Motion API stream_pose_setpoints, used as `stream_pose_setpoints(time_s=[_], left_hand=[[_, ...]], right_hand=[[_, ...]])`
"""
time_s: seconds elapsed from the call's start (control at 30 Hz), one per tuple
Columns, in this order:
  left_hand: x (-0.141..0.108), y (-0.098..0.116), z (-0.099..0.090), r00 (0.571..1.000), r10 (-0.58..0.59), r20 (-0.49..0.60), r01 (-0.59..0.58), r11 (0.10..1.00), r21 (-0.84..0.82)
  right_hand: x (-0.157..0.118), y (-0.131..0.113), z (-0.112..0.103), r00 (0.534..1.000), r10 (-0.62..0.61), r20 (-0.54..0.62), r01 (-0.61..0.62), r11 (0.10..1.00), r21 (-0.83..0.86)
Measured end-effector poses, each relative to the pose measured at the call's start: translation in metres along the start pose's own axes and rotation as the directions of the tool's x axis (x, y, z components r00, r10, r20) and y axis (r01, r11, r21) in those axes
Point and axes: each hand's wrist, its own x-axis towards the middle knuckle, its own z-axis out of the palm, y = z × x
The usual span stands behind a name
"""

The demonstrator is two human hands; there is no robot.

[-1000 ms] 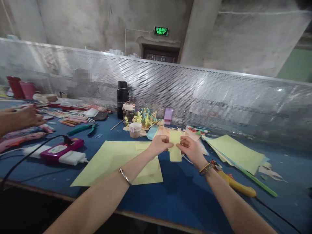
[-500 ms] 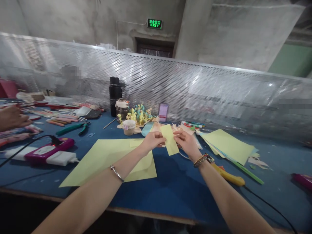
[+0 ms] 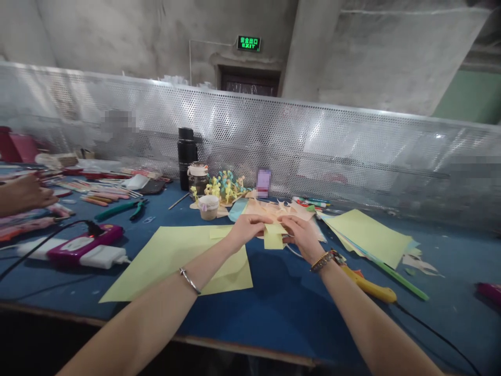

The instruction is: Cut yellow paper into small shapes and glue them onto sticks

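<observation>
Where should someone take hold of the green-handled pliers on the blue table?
By the green handles, from above at their left end: the pliers lie flat, with the handles stretching left, away from the dark metal head, leaving room to close around them.

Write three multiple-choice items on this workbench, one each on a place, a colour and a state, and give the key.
1. Where does the black vacuum flask stand?
A. Beside a glass jar
B. On the floor
C. In a cardboard box

2. What colour are the handles of the pliers?
A. Red
B. White
C. Green

3. What state is the pale yellow paper between the left hand and the right hand in?
A. Rolled into a tube
B. Folded over
C. Torn into shreds

1: A, the flask stands right next to the jar.
2: C, the handles show green on the blue tabletop.
3: B, a folded flap shows where both hands pinch it.
</observation>
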Motion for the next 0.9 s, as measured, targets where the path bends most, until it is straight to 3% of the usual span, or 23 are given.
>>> stream_pose_setpoints(time_s=[0.23,0.43,0.57,0.73,0.9], left_hand=[[-0.005,0.003,0.003,0.999,0.039,0.009,-0.039,0.997,0.066],[-0.002,-0.003,-0.004,0.98,0.196,0.033,-0.194,0.909,0.369],[0.0,-0.006,-0.005,0.97,0.241,0.031,-0.229,0.866,0.444],[0.002,-0.006,-0.006,0.977,0.209,0.046,-0.208,0.878,0.431],[0.006,-0.009,-0.008,0.985,0.174,0.004,-0.165,0.925,0.342]], right_hand=[[0.001,0.004,0.0,0.997,0.043,0.061,-0.035,0.992,-0.121],[0.001,0.005,0.0,0.992,-0.095,0.081,0.111,0.971,-0.214],[0.001,0.006,0.001,0.983,-0.153,0.106,0.177,0.943,-0.283],[0.001,0.005,0.001,0.976,-0.183,0.116,0.213,0.912,-0.352],[0.001,0.003,0.0,0.983,-0.147,0.107,0.174,0.931,-0.322]])
